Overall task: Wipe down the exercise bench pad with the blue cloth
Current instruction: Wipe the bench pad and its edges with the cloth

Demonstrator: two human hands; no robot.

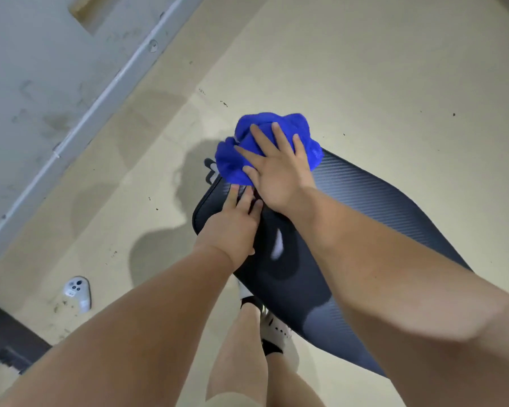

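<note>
There is only one view, from the camera on my head. It looks steeply down over my arms, close to the bench pad [394,207], and is tilted, so the floor [365,69] and wall [27,69] run slanted.

The cloth [265,148] was bright blue. The bench pad [379,207] was black with a fine woven pattern (like carbon fibre). The floor [365,69] was beige, the controller [77,292] white.
</note>
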